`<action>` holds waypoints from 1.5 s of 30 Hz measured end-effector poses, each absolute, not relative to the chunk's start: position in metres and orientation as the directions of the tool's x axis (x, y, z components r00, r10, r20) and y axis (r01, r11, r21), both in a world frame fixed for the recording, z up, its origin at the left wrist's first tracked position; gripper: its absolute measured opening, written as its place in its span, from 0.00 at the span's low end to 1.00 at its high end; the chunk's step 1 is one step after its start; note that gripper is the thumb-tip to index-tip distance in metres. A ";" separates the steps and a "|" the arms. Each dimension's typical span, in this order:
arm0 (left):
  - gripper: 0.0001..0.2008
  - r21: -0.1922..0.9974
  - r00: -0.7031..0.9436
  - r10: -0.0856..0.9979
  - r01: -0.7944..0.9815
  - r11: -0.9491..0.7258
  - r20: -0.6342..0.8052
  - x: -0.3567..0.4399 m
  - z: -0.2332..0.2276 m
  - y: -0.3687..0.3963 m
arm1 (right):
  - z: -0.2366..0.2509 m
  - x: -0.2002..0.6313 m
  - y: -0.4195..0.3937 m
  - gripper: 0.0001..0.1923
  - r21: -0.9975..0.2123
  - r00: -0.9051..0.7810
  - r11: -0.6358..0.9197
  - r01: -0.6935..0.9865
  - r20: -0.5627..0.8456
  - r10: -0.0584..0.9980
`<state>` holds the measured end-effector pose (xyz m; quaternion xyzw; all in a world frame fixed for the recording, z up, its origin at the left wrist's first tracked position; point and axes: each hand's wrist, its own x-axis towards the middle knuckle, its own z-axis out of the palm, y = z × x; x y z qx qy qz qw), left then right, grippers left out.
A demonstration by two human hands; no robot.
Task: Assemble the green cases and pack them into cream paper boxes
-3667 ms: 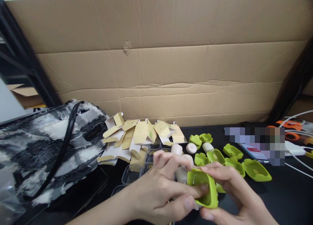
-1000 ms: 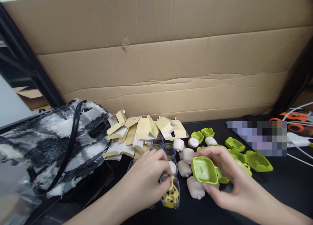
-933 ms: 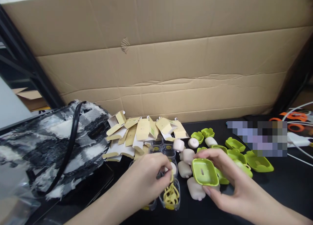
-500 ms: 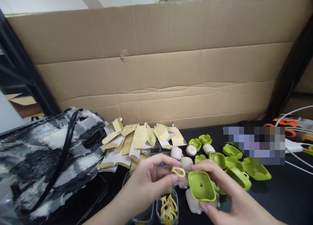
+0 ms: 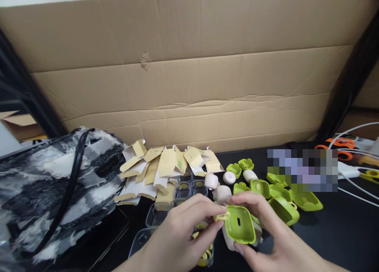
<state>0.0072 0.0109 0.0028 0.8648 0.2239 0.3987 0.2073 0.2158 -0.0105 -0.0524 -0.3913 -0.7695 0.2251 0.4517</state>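
Observation:
My left hand (image 5: 188,230) pinches a small pale-yellow loop (image 5: 222,216) between thumb and fingers. The loop is close against the left edge of a green cup-shaped shell (image 5: 241,228); whether they touch I cannot tell. My right hand (image 5: 271,228) grips this shell by its top and bottom edges, its hollow side towards me and a dark slot in its floor. Below my left hand, partly hidden, a clear tub (image 5: 209,260) holds more yellow loops. Whitish rounded pieces (image 5: 222,194) lie behind and under the held shell.
Several more green shells (image 5: 284,211) lie on the black table (image 5: 334,236) to the right. Opened cream boxes (image 5: 168,163) and clear tubs (image 5: 158,216) are at centre-left. A shaggy black-and-white bag (image 5: 97,161) stands left, before a cardboard wall (image 5: 189,78). White cables (image 5: 358,191) run at right.
My left hand has moved right, bringing the yellow loop to the green shell's edge and turning it more edge-on. The shell stays in my right hand. The view has shifted slightly.

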 end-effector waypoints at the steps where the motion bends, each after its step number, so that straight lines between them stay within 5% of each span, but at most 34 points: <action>1: 0.08 0.532 0.579 0.550 0.223 -0.817 0.602 0.008 0.002 0.010 | -0.053 0.215 -0.010 0.29 -0.696 -0.281 0.595 0.402 0.525 0.804; 10: 0.06 0.371 0.595 0.514 0.356 -0.858 0.618 0.015 -0.006 0.007 | -0.046 0.213 -0.015 0.35 -0.587 -0.363 0.683 0.435 0.580 0.729; 17: 0.05 0.321 0.589 0.493 0.378 -0.868 0.640 0.022 -0.011 0.003 | -0.044 0.215 -0.024 0.27 -0.670 -0.329 0.612 0.421 0.516 0.791; 30: 0.11 0.030 0.652 0.283 0.370 -0.928 0.704 0.017 -0.014 0.006 | -0.041 0.214 -0.022 0.31 -0.601 -0.362 0.696 0.394 0.594 0.718; 39: 0.13 0.042 0.662 0.278 0.349 -0.936 0.696 0.020 -0.020 0.007 | -0.044 0.216 -0.025 0.37 -0.542 -0.405 0.740 0.397 0.621 0.672; 45: 0.13 0.044 0.657 0.261 0.328 -0.944 0.707 0.017 -0.006 0.005 | -0.041 0.220 -0.024 0.32 -0.558 -0.363 0.733 0.389 0.638 0.679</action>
